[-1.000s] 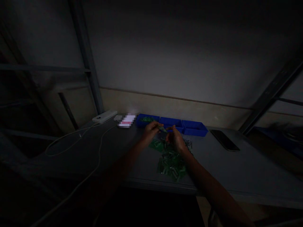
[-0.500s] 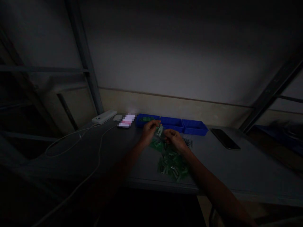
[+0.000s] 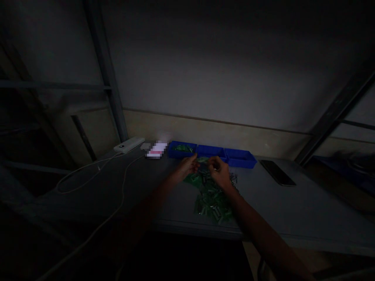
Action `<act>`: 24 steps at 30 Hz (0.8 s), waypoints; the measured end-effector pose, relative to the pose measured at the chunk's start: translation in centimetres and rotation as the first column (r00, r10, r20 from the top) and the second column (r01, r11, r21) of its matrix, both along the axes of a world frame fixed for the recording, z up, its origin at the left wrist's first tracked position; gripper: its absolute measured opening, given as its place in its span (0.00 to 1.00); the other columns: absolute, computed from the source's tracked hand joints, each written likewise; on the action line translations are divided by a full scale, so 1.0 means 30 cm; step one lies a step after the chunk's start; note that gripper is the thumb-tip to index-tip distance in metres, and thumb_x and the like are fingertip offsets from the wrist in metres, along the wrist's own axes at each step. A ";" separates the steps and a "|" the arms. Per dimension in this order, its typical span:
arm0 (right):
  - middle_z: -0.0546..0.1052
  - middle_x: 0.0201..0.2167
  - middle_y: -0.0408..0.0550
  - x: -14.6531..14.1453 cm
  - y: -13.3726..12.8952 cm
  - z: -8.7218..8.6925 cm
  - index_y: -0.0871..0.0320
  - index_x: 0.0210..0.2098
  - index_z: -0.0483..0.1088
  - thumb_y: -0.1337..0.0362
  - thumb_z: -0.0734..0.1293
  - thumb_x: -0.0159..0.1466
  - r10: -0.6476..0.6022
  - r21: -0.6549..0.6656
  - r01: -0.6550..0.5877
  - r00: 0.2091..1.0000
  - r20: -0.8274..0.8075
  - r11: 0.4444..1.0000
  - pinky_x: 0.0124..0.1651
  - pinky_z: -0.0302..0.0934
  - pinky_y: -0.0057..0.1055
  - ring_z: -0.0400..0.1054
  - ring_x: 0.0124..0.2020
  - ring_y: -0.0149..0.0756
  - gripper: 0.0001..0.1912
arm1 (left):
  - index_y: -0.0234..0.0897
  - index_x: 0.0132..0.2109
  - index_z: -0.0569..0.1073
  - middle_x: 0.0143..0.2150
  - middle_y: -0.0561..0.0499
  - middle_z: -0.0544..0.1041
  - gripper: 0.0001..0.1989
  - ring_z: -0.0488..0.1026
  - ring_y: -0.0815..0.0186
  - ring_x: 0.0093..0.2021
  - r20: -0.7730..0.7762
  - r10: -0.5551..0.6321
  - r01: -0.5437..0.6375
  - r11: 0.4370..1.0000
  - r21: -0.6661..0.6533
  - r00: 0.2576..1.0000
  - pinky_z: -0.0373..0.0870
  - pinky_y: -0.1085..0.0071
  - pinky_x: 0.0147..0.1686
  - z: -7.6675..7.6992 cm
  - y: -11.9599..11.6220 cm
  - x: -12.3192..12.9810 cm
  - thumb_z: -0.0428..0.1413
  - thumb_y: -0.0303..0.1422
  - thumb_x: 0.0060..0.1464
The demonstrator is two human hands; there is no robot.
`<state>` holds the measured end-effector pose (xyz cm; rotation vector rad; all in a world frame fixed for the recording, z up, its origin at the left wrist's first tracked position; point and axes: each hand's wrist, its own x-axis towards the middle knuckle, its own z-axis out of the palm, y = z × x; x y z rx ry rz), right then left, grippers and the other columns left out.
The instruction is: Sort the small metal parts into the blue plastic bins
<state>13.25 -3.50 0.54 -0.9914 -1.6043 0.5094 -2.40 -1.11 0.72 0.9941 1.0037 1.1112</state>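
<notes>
A small clear packet with a greenish tint [image 3: 202, 160] is stretched between my two hands, above the table. My left hand [image 3: 187, 167] pinches its left end. The fingers of my right hand [image 3: 219, 171] are closed on its right end. Under and in front of the hands spreads a pile of green-tinted plastic packets [image 3: 212, 205], with shiny pieces inside some of them. Loose small metal parts [image 3: 234, 178] lie just right of my right hand, too dark to name.
Three joined blue bins stand at the back; the left bin [image 3: 172, 153] holds green packets. A dark phone [image 3: 277, 173] lies to the right. Left are a lit, blurred-out screen [image 3: 157, 150], a white device [image 3: 129, 145] and a trailing cable [image 3: 123, 183] on the grey table [image 3: 293, 214].
The packet has turned from hanging upright to lying level between my hands. My left hand has lowered and moved slightly right; my right hand has shifted a little right, its fingers now raised.
</notes>
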 end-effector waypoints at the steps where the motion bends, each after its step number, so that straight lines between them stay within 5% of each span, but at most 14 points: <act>1: 0.75 0.26 0.44 -0.001 -0.002 -0.002 0.56 0.28 0.67 0.63 0.60 0.53 0.013 -0.007 -0.013 1.000 0.008 1.000 0.33 0.61 0.30 0.68 0.28 0.35 0.06 | 0.32 0.28 0.72 0.24 0.52 0.71 0.15 0.66 0.73 0.21 0.022 -0.001 0.000 0.999 0.044 1.000 0.61 0.75 0.23 0.000 0.001 0.000 0.59 0.42 0.48; 7: 0.75 0.27 0.45 0.000 0.006 0.004 0.56 0.27 0.70 0.57 0.59 0.56 0.018 -0.104 -0.013 0.999 0.044 0.994 0.36 0.60 0.32 0.67 0.31 0.37 0.12 | 0.35 0.35 0.73 0.33 0.51 0.72 0.12 0.70 0.68 0.33 -0.110 0.088 -0.046 0.940 0.339 0.990 0.65 0.75 0.30 0.002 0.005 -0.015 0.61 0.36 0.44; 11: 0.75 0.28 0.46 0.000 0.037 -0.006 0.56 0.24 0.69 0.47 0.55 0.59 -0.030 -0.208 0.014 0.997 -0.077 0.978 0.39 0.60 0.32 0.67 0.34 0.37 0.22 | 0.36 0.33 0.74 0.39 0.49 0.72 0.06 0.69 0.62 0.45 -0.307 0.163 0.049 0.813 0.580 0.938 0.66 0.66 0.46 -0.001 0.009 -0.017 0.60 0.32 0.46; 15: 0.70 0.20 0.42 0.012 0.060 -0.024 0.55 0.19 0.66 0.47 0.60 0.55 -0.076 -0.267 0.032 0.985 -0.157 0.963 0.31 0.58 0.29 0.64 0.26 0.35 0.19 | 0.37 0.32 0.75 0.49 0.46 0.67 0.02 0.64 0.59 0.54 -0.464 0.204 0.203 0.701 0.684 0.862 0.65 0.61 0.51 -0.014 -0.002 -0.010 0.57 0.27 0.48; 20: 0.73 0.22 0.43 0.024 0.062 0.031 0.59 0.26 0.72 0.50 0.60 0.57 -0.151 -0.097 0.143 0.985 -0.086 0.985 0.31 0.56 0.28 0.63 0.26 0.34 0.19 | 0.38 0.33 0.76 0.48 0.46 0.67 0.05 0.64 0.57 0.52 -0.626 0.327 0.309 0.653 0.691 0.708 0.58 0.57 0.56 -0.032 -0.020 -0.003 0.56 0.26 0.49; 24: 0.74 0.23 0.47 -0.004 0.099 0.116 0.61 0.30 0.74 0.53 0.58 0.60 -0.282 0.106 0.281 0.959 -0.011 0.954 0.31 0.55 0.28 0.64 0.25 0.34 0.20 | 0.40 0.34 0.76 0.38 0.48 0.73 0.06 0.68 0.58 0.46 -0.718 0.256 0.405 0.682 0.608 0.647 0.61 0.60 0.52 -0.041 -0.026 0.000 0.56 0.26 0.48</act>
